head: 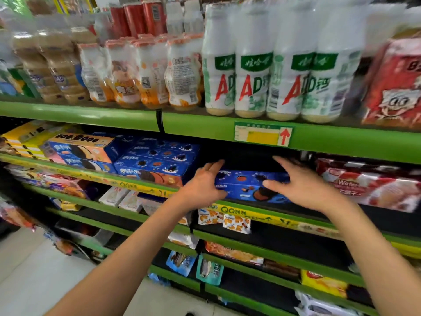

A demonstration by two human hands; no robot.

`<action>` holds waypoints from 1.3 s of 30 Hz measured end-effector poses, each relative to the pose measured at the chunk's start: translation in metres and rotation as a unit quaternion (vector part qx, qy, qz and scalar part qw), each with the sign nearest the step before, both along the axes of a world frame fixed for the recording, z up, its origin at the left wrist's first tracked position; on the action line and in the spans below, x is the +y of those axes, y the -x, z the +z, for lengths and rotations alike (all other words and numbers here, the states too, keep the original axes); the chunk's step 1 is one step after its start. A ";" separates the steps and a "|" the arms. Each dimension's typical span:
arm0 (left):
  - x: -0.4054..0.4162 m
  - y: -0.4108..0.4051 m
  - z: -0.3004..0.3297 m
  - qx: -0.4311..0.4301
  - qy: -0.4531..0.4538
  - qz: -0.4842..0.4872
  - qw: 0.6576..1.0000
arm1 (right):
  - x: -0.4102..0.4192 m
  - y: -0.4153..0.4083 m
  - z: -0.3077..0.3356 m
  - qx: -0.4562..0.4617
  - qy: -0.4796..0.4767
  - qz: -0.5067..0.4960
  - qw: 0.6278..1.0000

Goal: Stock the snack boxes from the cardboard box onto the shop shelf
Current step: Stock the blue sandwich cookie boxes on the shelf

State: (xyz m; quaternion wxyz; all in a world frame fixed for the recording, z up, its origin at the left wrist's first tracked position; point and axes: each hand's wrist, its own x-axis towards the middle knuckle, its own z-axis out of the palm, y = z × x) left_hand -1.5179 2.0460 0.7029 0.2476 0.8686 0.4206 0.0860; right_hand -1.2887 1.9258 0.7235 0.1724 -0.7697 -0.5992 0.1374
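A blue cookie box [242,185] lies flat on the second green shelf [262,209], in a dark gap between stacked blue boxes [157,161] on its left and red wafer packs [373,190] on its right. My left hand [202,185] is pressed against the box's left end, fingers stretched. My right hand [303,185] rests over its right end, fingers spread, thumb on the front face. Both hands touch the box; neither is wrapped around it. The cardboard box is out of sight.
White milk-drink bottles [268,71] and orange bottle packs [141,74] fill the shelf above. A yellow price tag [263,134] hangs on that shelf's edge. Lower shelves hold snack bags [209,270] and small packs [224,218]. Pale floor [34,281] lies at lower left.
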 end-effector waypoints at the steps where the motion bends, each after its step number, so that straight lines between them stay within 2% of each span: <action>1: 0.001 -0.001 -0.003 0.006 0.006 -0.005 1.000 | -0.009 -0.006 -0.001 -0.007 0.010 -0.014 1.000; 4: 0.002 -0.003 -0.005 -0.008 -0.009 0.009 1.000 | -0.022 -0.014 -0.011 -0.009 0.037 -0.023 0.999; 7: 0.000 -0.001 0.001 -0.037 -0.059 0.023 0.997 | -0.025 -0.017 -0.021 0.049 -0.053 -0.036 0.997; 9: -0.005 0.003 0.006 -0.079 -0.109 0.031 0.990 | -0.026 -0.020 -0.025 0.141 -0.138 -0.058 0.979; 11: -0.012 0.008 0.009 -0.128 -0.169 0.036 0.977 | -0.026 -0.021 -0.029 0.294 -0.185 -0.073 0.935; 13: -0.018 0.014 0.011 -0.148 -0.235 0.026 0.960 | -0.026 -0.017 -0.030 0.457 -0.168 -0.060 0.871; 14: -0.021 0.017 0.011 -0.150 -0.258 0.019 0.954 | -0.026 -0.015 -0.033 0.493 -0.142 -0.053 0.856; 17: -0.029 0.023 0.011 -0.154 -0.268 0.010 0.951 | -0.025 -0.012 -0.038 0.443 -0.108 -0.040 0.889; 18: -0.032 0.024 0.010 -0.155 -0.256 0.012 0.954 | -0.024 -0.011 -0.040 0.449 -0.108 -0.037 0.886; 21: -0.038 0.028 0.012 -0.152 -0.202 0.027 0.967 | -0.022 -0.011 -0.039 0.567 -0.126 -0.021 0.814; 24: -0.048 0.028 0.022 -0.160 -0.045 0.071 0.984 | -0.016 -0.002 -0.036 0.690 -0.198 -0.050 0.695; 25: -0.052 0.025 0.024 -0.177 0.003 0.090 0.980 | -0.014 0.005 -0.035 0.710 -0.207 -0.066 0.670; 26: -0.057 0.021 0.025 -0.193 0.036 0.107 0.975 | -0.012 0.014 -0.034 0.710 -0.209 -0.072 0.669; 29: -0.076 0.010 0.020 -0.177 0.073 0.091 0.977 | -0.008 0.042 -0.029 0.641 -0.211 -0.077 0.734; 31: -0.088 0.003 0.016 -0.166 0.121 0.048 0.977 | -0.004 0.052 -0.025 0.610 -0.214 -0.087 0.758; 35: -0.096 -0.011 0.019 -0.247 0.219 0.068 0.941 | -0.010 0.074 -0.020 0.531 -0.133 -0.023 0.837; 37: -0.092 -0.008 0.022 -0.270 0.265 0.024 0.925 | -0.017 0.078 -0.018 0.519 -0.096 0.006 0.849; 39: -0.084 0.001 0.024 -0.275 0.304 -0.023 0.912 | -0.022 0.063 -0.013 0.547 -0.071 0.005 0.834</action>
